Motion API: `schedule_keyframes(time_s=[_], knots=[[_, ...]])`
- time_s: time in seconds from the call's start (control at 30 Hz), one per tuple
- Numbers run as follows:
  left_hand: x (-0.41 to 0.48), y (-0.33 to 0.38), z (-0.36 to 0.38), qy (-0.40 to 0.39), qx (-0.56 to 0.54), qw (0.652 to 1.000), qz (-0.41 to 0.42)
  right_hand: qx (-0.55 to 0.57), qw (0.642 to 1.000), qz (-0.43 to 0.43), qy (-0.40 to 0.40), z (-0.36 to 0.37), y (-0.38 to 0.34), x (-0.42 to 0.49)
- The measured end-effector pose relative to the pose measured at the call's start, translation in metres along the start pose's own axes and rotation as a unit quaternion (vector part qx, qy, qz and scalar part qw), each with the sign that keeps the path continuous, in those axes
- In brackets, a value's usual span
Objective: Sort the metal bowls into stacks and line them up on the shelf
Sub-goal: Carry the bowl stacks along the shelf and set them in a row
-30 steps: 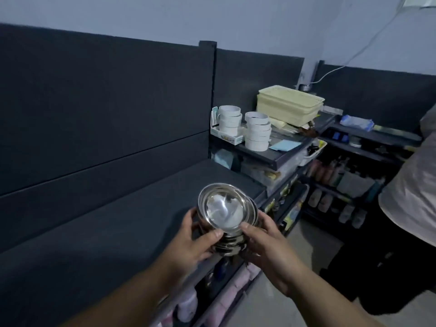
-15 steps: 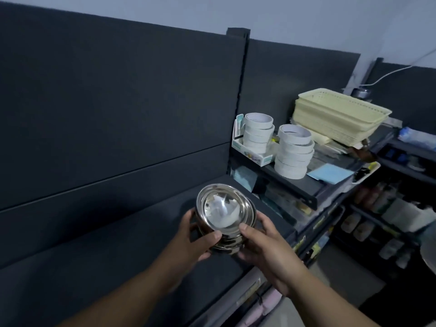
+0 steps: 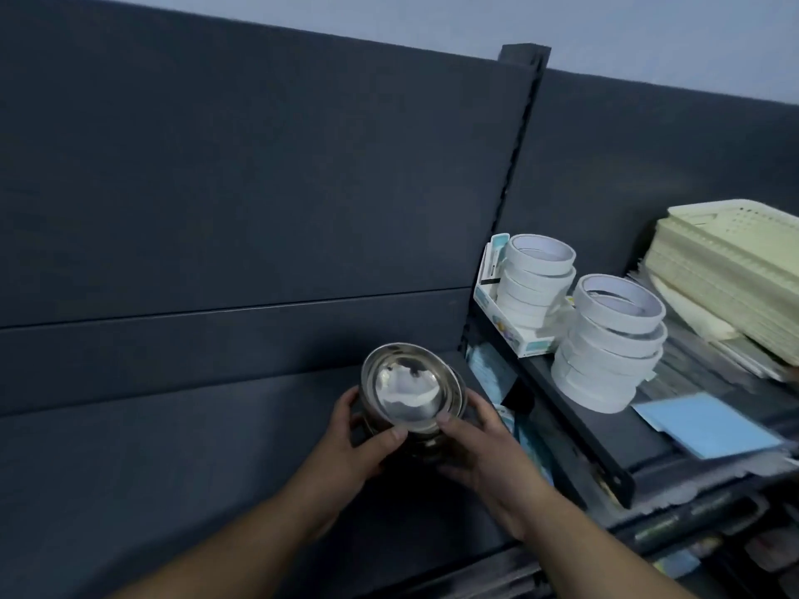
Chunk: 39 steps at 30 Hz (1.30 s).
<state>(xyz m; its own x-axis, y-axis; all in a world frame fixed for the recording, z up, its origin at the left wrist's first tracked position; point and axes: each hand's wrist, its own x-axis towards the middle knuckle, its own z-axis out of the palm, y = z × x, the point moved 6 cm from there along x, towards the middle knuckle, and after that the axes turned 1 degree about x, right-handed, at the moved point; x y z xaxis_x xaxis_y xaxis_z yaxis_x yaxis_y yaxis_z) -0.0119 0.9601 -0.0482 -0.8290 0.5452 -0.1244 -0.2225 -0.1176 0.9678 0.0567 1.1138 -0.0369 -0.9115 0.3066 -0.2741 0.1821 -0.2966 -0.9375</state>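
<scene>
A stack of shiny metal bowls (image 3: 406, 393) is held tilted, its open side facing me, over the dark shelf (image 3: 173, 460). My left hand (image 3: 354, 443) grips the stack's left side, thumb on the top bowl's rim. On the right side, my right hand (image 3: 480, 451) grips it the same way, thumb on the rim. The lower bowls are mostly hidden behind my fingers.
A dark back panel (image 3: 259, 209) rises behind the shelf, split by an upright post (image 3: 516, 166). To the right, a higher shelf (image 3: 583, 425) carries two stacks of white tape rolls (image 3: 605, 356), a blue pad (image 3: 709, 425) and cream plastic baskets (image 3: 730, 270).
The view has swung left and closer to the shelf. Both hands have carried the bowl stack further in over the dark shelf, toward the back panel. The person at the right is out of view.
</scene>
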Motion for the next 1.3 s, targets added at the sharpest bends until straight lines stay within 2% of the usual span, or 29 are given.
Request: schedule_keyframes(time_s=[0.23, 0.57, 1.1, 1.3], knots=[[0.004, -0.012, 0.004, 0.059, -0.01, 0.998, -0.003, 0.0, 0.999, 0.006, -0.04, -0.002, 0.009, 0.023], [0.022, -0.008, -0.016, 0.098, -0.017, 0.995, -0.016, 0.014, 0.999, -0.019, -0.042, 0.021, 0.02, 0.059], [0.046, -0.004, -0.04, 0.128, -0.04, 0.991, 0.02, -0.033, 0.995, -0.011, -0.089, 0.039, 0.025, 0.095], [0.031, 0.002, -0.039, 0.21, 0.006, 0.977, 0.021, -0.067, 0.995, -0.026, -0.064, 0.035, 0.027, 0.094]])
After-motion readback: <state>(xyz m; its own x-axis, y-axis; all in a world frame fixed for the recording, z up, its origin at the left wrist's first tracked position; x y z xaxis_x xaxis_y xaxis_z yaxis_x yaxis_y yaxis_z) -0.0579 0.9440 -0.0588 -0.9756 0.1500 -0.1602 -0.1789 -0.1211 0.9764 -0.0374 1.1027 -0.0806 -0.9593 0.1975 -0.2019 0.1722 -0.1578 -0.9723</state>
